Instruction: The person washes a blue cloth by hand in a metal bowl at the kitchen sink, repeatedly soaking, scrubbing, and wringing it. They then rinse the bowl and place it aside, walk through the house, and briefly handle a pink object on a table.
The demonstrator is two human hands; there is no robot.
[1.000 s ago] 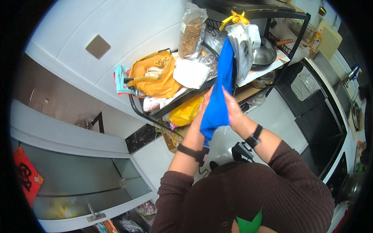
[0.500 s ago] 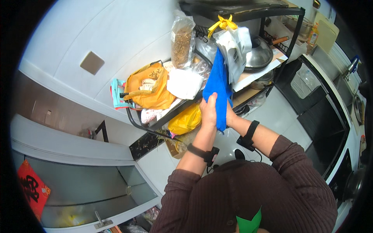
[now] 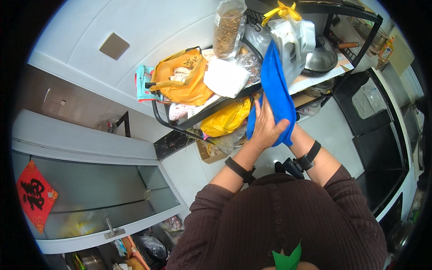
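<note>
We hold blue cloth (image 3: 274,76) upright between hands, tip beside white plastic bags (image 3: 291,54). Left hand (image 3: 267,128) lies flat on it, fingers extended, not curled; right hand (image 3: 295,134) mostly hidden behind, its grip we cannot tell. Palms probably press from both sides, so long fold stands. Yellow tie (image 3: 281,11) likely bunches bags' tops. Cloth looks soft, matte, tapered; bags thin, crinkled; rack (image 3: 369,40) black, slim-barred.
</note>
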